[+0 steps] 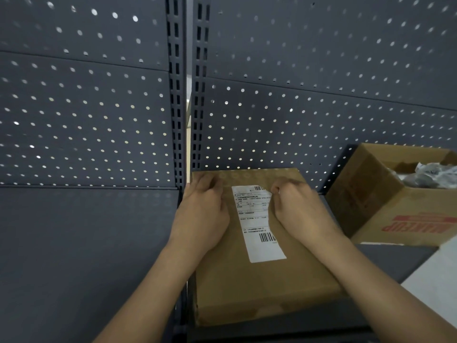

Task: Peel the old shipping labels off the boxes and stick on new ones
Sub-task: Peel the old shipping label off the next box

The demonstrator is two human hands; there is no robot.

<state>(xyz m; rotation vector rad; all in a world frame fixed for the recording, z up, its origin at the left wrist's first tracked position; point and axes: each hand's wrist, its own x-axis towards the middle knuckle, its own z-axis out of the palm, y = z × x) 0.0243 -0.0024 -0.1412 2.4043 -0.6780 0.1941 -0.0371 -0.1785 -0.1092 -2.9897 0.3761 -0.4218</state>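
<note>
Head view: what is in the middle?

— A flat brown cardboard box (pixel 259 280). It lies on a dark grey metal shelf (pixel 86 243), at 6 o'clock in the picture, close to the person.

— Is something on it?

— Yes, a long white paper shipping label (pixel 259 233) with black bar codes. It sits on top of the box, a bit toward 12 o'clock.

— Where is the left hand?

— The left hand (pixel 205 206) lies palm down on the box, at 9 o'clock from the label. Its fingers bend near the far corner. They are blurry, so I cannot tell if they grip the box or just press on it.

— And the right hand?

— The right hand (pixel 299 209) is at 3 o'clock from the label. Its fingers are curled tight and pinch the label's far right corner.

— What else?

— An open brown cardboard box with red letters (pixel 385 209) stands at 3 o'clock from the flat box, a little apart from it. Crumpled white wrapping (pixel 430 174) lies inside. A grey wall full of little round holes (pixel 99 107) stands behind, at 12 o'clock.
</note>
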